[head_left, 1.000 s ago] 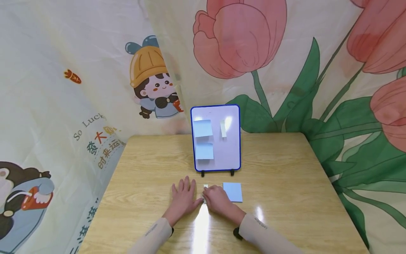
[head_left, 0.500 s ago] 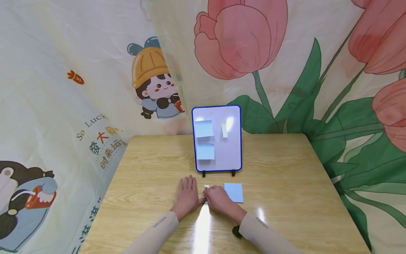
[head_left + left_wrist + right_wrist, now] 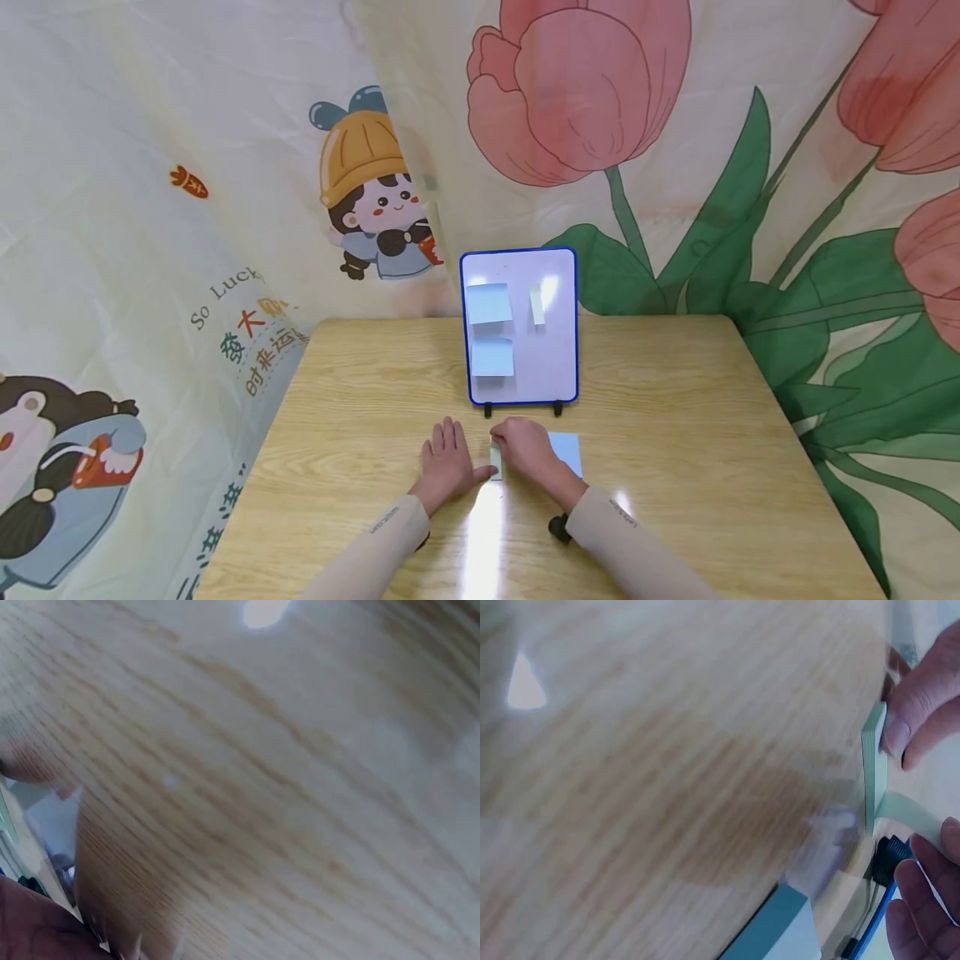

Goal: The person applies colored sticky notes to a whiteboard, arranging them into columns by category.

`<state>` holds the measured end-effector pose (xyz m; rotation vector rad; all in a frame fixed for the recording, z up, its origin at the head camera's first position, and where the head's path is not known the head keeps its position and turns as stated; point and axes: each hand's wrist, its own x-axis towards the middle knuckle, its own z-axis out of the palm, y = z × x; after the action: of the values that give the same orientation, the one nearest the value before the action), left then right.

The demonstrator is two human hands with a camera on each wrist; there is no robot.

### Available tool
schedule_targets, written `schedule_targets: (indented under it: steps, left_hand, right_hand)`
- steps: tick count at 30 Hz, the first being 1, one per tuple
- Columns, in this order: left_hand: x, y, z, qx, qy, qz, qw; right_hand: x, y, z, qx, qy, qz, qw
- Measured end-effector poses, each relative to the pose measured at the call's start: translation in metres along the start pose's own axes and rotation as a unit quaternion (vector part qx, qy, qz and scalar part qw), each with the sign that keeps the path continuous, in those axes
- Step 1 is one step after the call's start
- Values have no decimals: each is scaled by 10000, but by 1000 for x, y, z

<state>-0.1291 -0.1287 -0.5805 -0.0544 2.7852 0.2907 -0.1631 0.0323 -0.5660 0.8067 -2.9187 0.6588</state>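
A narrow pale green sticky note pad point(image 3: 496, 463) lies on the table. My left hand point(image 3: 450, 468) rests flat on the tabletop beside it, fingers straight, and its thumb point(image 3: 906, 724) presses one end of the pad. At the far end my right hand point(image 3: 521, 446) pinches the top sticky note point(image 3: 911, 814), which bends up off the pad in the right wrist view. Close by on the right lies a blue square sticky note pad point(image 3: 570, 454), partly covered by the right hand. The left wrist view shows mostly wood and part of the left hand point(image 3: 37, 930).
Behind the hands a blue-framed whiteboard point(image 3: 551, 367) stands on black feet point(image 3: 557, 409). It bears two blue notes, one upper point(image 3: 489, 303) and one lower point(image 3: 492, 357), and a pale narrow note point(image 3: 537, 305). Printed cloth point(image 3: 435, 208) hangs behind the wooden table point(image 3: 675, 458).
My right hand has shifted toward the pad's far end, uncovering more of the pad and lifting the top note's end. The left fingers have drawn closer together, the thumb staying on the near end.
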Motion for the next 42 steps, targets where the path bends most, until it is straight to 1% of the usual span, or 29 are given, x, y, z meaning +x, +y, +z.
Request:
schedule_targets:
  steps: [4, 11, 18, 23, 26, 28, 30, 33, 38, 40, 42]
  left_hand:
    - [0, 1, 0, -18, 5, 20, 10000]
    - [0, 1, 0, 173, -9, 60, 9998]
    - [0, 3, -1, 299, -180, -55, 9994]
    - [0, 3, -2, 412, -219, -44, 9989]
    - [0, 3, -2, 411, -158, 10, 9990]
    - [0, 3, -3, 329, -118, 13, 9994]
    - [-1, 3, -3, 215, -96, -16, 9997]
    - [-1, 3, -4, 74, -108, -73, 9999]
    - [-1, 3, -3, -48, -79, -58, 9999]
    - [-2, 3, -2, -91, -49, -37, 9999]
    - [-2, 3, -2, -101, -22, -21, 9999]
  right_hand:
    - [3, 3, -2, 90, 209, 207, 9995]
    - [6, 9, -3, 10, 537, 84, 9985]
    - [8, 11, -10, 325, 808, 176, 9960]
    - [9, 16, -13, 347, 890, 122, 9954]
    - [11, 19, -14, 322, 1086, 177, 9934]
    - [12, 21, -17, 388, 1265, 180, 9910]
    - [14, 22, -19, 430, 1347, 156, 9898]
    - [13, 24, -22, 537, 1243, 28, 9908]
    - [10, 27, -29, 551, 863, -295, 9943]
    - [8, 31, -34, 555, 772, -414, 9946]
    - [7, 36, -38, 532, 774, -609, 9937]
